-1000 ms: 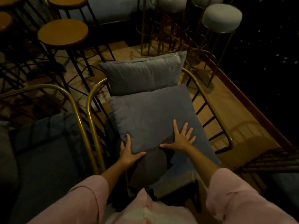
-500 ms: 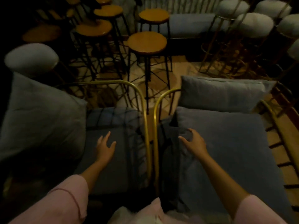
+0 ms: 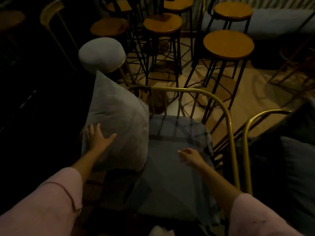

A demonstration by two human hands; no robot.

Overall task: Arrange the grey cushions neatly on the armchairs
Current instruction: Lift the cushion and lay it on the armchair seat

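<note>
We have turned to the left armchair (image 3: 226,120) now; the other armchair (image 3: 245,142) sits at 3 o'clock. Our left hand (image 3: 98,137), which hung over the seat before, now lies flat on the pale grey cushion (image 3: 117,116) standing at 9 o'clock, fingers (image 3: 92,129) spread wide, holding nothing. Our right hand (image 3: 190,156) has moved onto the blue seat cushion (image 3: 170,167), fingers loosely curled, holding nothing. Wooden stools (image 3: 228,43) stand at 12 o'clock.

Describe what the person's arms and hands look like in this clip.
Both arms wear loose pink sleeves that end around the elbow, leaving the forearms bare. The left sleeve has a darker seam line near its cuff; the right sleeve shows faint dark specks. The left hand and right hand are bare, with no gloves visible.
</note>
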